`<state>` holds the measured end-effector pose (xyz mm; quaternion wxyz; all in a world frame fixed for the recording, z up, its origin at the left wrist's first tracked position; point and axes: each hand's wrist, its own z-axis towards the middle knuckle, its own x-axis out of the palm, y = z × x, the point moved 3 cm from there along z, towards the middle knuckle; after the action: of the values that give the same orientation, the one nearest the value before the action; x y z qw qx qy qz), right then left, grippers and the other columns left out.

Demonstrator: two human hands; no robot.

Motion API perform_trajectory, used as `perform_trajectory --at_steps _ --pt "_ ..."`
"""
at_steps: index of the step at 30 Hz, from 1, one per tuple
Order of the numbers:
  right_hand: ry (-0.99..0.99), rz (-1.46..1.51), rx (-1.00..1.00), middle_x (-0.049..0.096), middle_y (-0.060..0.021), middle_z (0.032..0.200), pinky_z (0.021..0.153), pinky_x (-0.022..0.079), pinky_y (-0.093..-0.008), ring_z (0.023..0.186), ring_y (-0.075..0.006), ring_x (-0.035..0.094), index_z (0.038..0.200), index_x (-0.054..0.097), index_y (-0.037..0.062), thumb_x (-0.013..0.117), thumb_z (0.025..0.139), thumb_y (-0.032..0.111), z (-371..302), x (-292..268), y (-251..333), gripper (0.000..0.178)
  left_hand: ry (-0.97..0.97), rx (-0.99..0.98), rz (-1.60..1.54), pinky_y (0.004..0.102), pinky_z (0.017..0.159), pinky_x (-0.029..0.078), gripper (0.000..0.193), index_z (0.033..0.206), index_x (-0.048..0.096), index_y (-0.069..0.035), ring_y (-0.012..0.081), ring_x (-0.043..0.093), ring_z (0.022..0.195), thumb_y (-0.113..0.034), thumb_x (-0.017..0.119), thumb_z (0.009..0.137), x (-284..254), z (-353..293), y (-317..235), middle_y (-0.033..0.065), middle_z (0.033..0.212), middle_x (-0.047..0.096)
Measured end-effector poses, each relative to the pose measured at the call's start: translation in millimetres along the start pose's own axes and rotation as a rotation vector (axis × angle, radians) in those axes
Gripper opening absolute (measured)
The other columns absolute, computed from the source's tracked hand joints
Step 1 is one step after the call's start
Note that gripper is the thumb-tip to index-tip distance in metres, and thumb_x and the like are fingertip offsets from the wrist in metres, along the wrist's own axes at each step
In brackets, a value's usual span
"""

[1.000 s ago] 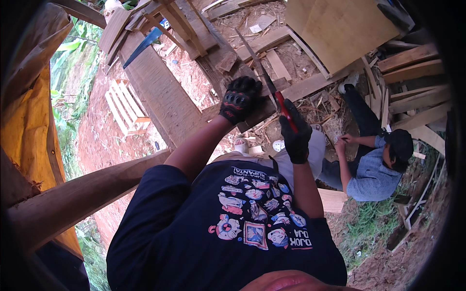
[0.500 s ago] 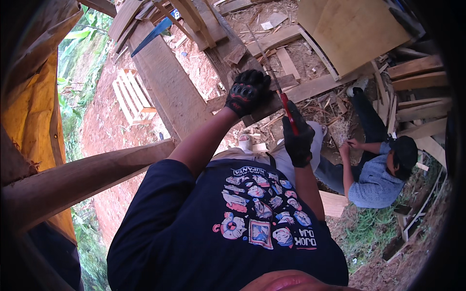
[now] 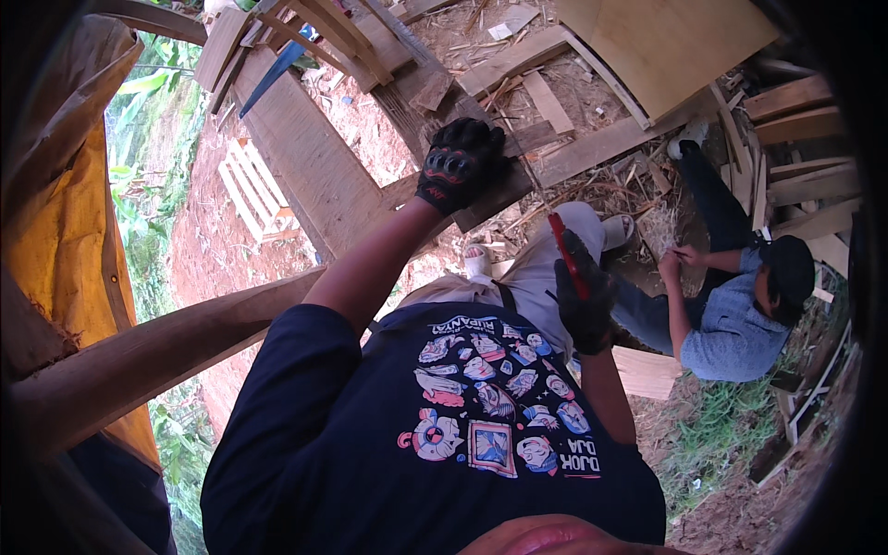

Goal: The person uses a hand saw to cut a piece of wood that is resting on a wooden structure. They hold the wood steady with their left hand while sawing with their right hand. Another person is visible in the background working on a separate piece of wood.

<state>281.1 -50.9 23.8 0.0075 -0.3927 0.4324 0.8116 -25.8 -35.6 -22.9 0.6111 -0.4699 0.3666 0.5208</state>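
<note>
My left hand (image 3: 461,165), in a black glove with knuckle guards, is closed over the near end of a wooden plank (image 3: 502,201) on the bench. Its fingertips are hidden under the glove's back. In my right hand (image 3: 585,301), also gloved in black, is the red handle (image 3: 566,254) of a handsaw. The saw's narrow blade (image 3: 534,178) runs up and away from the handle, crossing the wood just right of my left hand. How deep it sits in the wood cannot be made out.
A blue-bladed saw (image 3: 273,79) lies on the bench's left board (image 3: 310,153). A person (image 3: 740,310) sits at the right beside stacked planks (image 3: 800,153). A plywood sheet (image 3: 661,46) lies at the far right, a pale crate (image 3: 254,192) at left. A thick wooden pole (image 3: 176,342) crosses the left side.
My right hand has drawn back toward my body and slightly right, pulling the saw with it. My left hand stays on the wood. The view has shifted a little.
</note>
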Motion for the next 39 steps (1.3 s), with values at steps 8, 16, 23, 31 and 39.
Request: perform_trajectory --at_steps 8,16,23,31,39 --pt "-0.052 0.057 0.012 0.077 -0.0156 0.14 0.086 0.065 -0.0434 0.109 -0.0327 0.082 0.152 0.067 0.0081 0.075 0.102 0.009 43 36 -13 0.05 -0.018 0.03 0.035 0.0567 0.098 0.054 0.042 0.12 0.072 -0.011 0.0401 0.064 0.121 -0.042 0.079 0.093 1 2 -2 0.0148 0.116 0.067" --pt "-0.047 -0.001 0.015 0.077 -0.0163 0.139 0.088 0.064 -0.0424 0.111 -0.0331 0.081 0.153 0.065 0.0067 0.074 0.104 0.011 13 15 -8 0.05 0.03 0.008 0.056 0.056 0.1 0.053 0.045 0.124 0.073 -0.012 0.0393 0.063 0.121 -0.043 0.079 0.093 1 1 -1 0.0145 0.119 0.066" --pt "-0.011 -0.01 0.001 0.077 -0.0163 0.139 0.087 0.064 -0.0428 0.111 -0.0334 0.081 0.15 0.066 0.0066 0.073 0.104 0.011 47 32 -14 0.047 -0.007 0.046 0.027 0.0559 0.101 0.053 0.046 0.128 0.072 -0.011 0.0407 0.063 0.121 -0.045 0.078 0.096 5 2 1 0.0159 0.119 0.067" --pt "-0.037 -0.025 0.036 0.077 -0.0159 0.141 0.089 0.065 -0.0458 0.115 -0.0352 0.081 0.15 0.066 0.007 0.073 0.105 0.012 7 8 1 0.046 0.119 -0.036 0.009 0.0565 0.107 0.052 0.041 0.125 0.072 -0.013 0.042 0.063 0.123 -0.042 0.076 0.096 4 1 4 0.0164 0.122 0.068" --pt "-0.057 -0.061 -0.008 0.078 -0.0152 0.139 0.087 0.065 -0.0447 0.11 -0.0371 0.082 0.15 0.067 0.0084 0.074 0.103 0.01 47 38 -17 0.048 -0.023 0.08 0.026 0.0561 0.101 0.055 0.042 0.131 0.071 -0.013 0.0425 0.065 0.118 -0.036 0.076 0.096 0 0 1 0.0164 0.118 0.068"
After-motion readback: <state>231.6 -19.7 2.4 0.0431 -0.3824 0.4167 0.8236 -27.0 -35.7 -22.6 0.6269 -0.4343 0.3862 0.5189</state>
